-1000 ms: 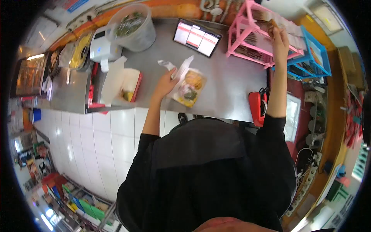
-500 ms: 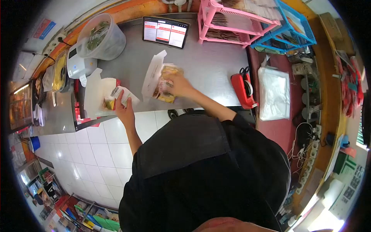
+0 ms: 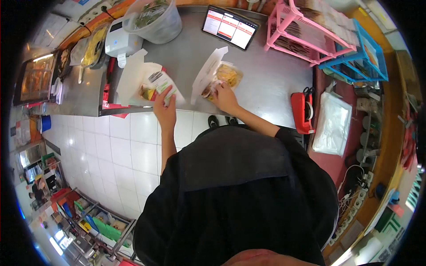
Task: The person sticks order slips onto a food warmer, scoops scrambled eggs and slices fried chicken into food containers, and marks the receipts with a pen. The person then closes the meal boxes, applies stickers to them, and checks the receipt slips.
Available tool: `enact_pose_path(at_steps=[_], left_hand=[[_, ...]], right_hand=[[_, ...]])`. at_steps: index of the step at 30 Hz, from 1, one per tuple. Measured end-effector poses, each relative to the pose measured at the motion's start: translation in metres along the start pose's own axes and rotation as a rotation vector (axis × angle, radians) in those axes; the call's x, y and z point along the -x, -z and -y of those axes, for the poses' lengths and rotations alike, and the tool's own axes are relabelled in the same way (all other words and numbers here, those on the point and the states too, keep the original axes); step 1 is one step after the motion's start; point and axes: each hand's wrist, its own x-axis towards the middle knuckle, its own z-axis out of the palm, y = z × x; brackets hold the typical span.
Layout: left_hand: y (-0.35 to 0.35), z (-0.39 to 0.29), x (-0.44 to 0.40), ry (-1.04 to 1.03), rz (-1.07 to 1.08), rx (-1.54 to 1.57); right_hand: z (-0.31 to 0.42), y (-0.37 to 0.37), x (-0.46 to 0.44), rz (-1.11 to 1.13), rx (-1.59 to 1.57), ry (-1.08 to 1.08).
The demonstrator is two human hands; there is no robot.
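My left hand (image 3: 165, 111) is closed on the lower edge of a white printed slip with a barcode (image 3: 160, 83). The slip lies over an open white food box (image 3: 129, 84), with some yellow and red contents showing below it. My right hand (image 3: 226, 98) reaches into a second open white food box (image 3: 207, 73). Its fingertips are pinched together near a small whitish piece, too small to make out. Yellowish food in clear wrapping (image 3: 229, 74) fills the far part of that box.
A tablet (image 3: 230, 27) stands at the back beside pink shelves (image 3: 284, 26) and a blue rack (image 3: 370, 62). A white label printer (image 3: 122, 40) and a clear tub (image 3: 155, 29) are at the back left. On the right sit a red tape dispenser (image 3: 301, 113) and plastic bags (image 3: 333, 126).
The view has shifted, so the counter appears further right and higher. My right hand has moved from the wrapped food toward the box's near side. The left-hand slip now shows its barcode face.
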Motion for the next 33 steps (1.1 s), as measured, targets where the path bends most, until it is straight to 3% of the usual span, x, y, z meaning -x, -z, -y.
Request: enact_pose_path(at_steps=[1,4,9,11,13,14,15,16,17,19,21,28,30,32,33], left_hand=[[0.003,0.004,0.004,0.010,-0.005,-0.009],[0.010,0.015,0.013,0.072,-0.012,-0.012],[0.008,0.005,0.015,0.112,0.077,0.093],[0.004,0.000,0.012,0.126,0.109,0.130],[0.000,-0.008,0.007,0.145,0.151,0.202],[-0.002,-0.013,0.005,0.144,0.145,0.204],[-0.004,-0.019,0.003,0.135,0.168,0.254],[-0.006,-0.024,0.003,0.127,0.187,0.303],[-0.009,-0.026,0.002,0.112,0.202,0.346],[-0.012,-0.035,0.001,0.092,0.225,0.387],[-0.018,-0.046,-0.002,-0.002,0.256,0.419],[-0.014,-0.074,-0.005,-0.065,0.288,0.530],[-0.012,-0.084,-0.003,-0.011,0.354,0.618],[-0.010,-0.095,-0.002,-0.012,0.346,0.601],[-0.010,-0.098,-0.002,-0.020,0.364,0.616]], right_hand=[[0.003,-0.005,-0.003,-0.007,0.012,-0.013],[0.015,-0.028,-0.021,0.251,-0.427,-0.441],[0.016,-0.033,-0.034,0.222,-0.393,-0.478],[0.007,-0.022,-0.037,0.500,-0.729,-0.619],[-0.030,0.048,-0.034,0.342,-0.638,-0.313],[-0.018,0.110,-0.024,0.057,-0.565,-0.509],[-0.054,0.121,-0.011,-0.430,-0.443,-0.478],[-0.099,0.144,0.008,-0.736,-0.130,-0.284],[-0.106,0.187,0.019,-0.875,0.412,-0.335],[-0.133,0.218,0.038,-0.827,0.603,-0.778],[-0.160,0.221,0.049,-0.662,0.613,-0.961],[-0.179,0.222,0.066,-0.695,0.577,-0.694],[-0.176,0.238,0.066,-0.832,0.670,-0.400],[-0.125,0.251,0.051,-1.046,0.308,-0.313],[-0.079,0.256,0.041,-1.088,0.025,-0.402]])
